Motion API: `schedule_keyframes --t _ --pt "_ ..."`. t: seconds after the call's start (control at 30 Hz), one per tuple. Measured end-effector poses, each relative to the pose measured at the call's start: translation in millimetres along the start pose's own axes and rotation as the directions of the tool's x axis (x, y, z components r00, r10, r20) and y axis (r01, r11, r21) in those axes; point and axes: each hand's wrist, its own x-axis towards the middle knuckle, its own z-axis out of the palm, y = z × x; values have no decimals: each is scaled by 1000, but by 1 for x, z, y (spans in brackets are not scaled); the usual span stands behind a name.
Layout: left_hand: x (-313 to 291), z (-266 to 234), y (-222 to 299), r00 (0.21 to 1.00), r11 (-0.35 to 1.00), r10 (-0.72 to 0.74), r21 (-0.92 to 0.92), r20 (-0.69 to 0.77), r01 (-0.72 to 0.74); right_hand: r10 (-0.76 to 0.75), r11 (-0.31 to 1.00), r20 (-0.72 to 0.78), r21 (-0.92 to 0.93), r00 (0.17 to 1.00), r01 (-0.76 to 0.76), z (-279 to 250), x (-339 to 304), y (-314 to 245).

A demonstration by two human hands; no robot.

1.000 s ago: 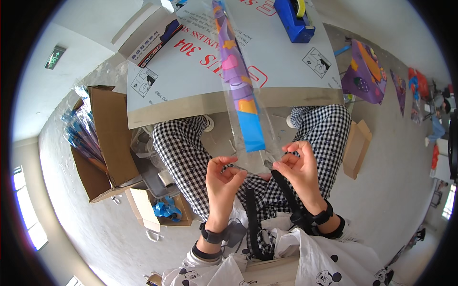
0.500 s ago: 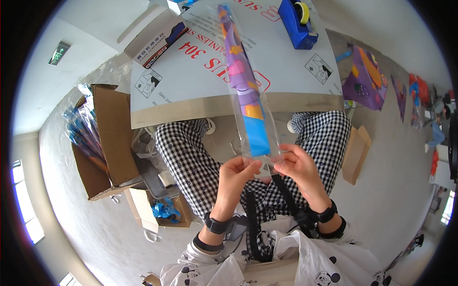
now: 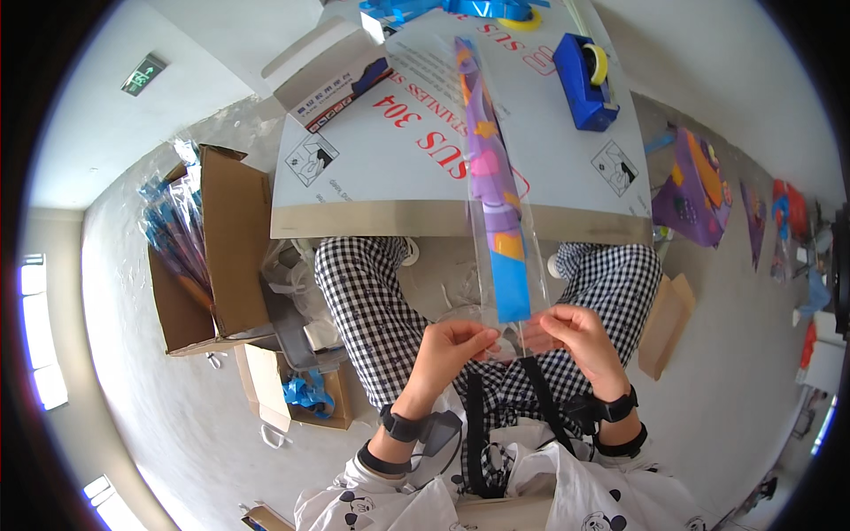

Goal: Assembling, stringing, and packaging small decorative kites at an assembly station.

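A long clear plastic bag (image 3: 533, 274) stretches from my lap out over the table. Inside it lies a narrow, tightly folded sheet (image 3: 496, 199), patterned purple, pink and orange, with a plain blue end nearest me. My left hand (image 3: 453, 352) pinches the left side of the bag's near end between thumb and fingers. On the right side of that same end, my right hand (image 3: 577, 343) pinches the plastic too. Below the blue end, a thin pale strip or cord shows between my hands; its kind is hard to make out.
The table (image 3: 372, 221) carries a blue tape dispenser (image 3: 584, 93), an opened carton (image 3: 328, 80) and blue ribbon (image 3: 416, 9) at its far edge. On the left, a cardboard box (image 3: 235, 239) holds several bagged pieces; a smaller box (image 3: 332, 407) contains blue material. Patterned purple cloth (image 3: 695, 190) hangs at right.
My view has shifted, so the table and boxes sit lower and more to the right. Both hands still pinch the bag's near end, now slightly farther apart.
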Motion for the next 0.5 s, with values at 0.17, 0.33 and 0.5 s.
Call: schedule_keyframes --t 0.17,0.33,0.5 --pt "-7 4 -12 977 997 -25 78 213 9 -109 975 33 198 994 100 1 29 1" --pt "-24 -6 -16 971 981 5 185 239 -51 -112 984 61 146 992 102 26 31 -5" --pt "-42 -64 3 745 799 526 539 -410 -268 -177 979 168 -70 970 191 34 -12 -20"
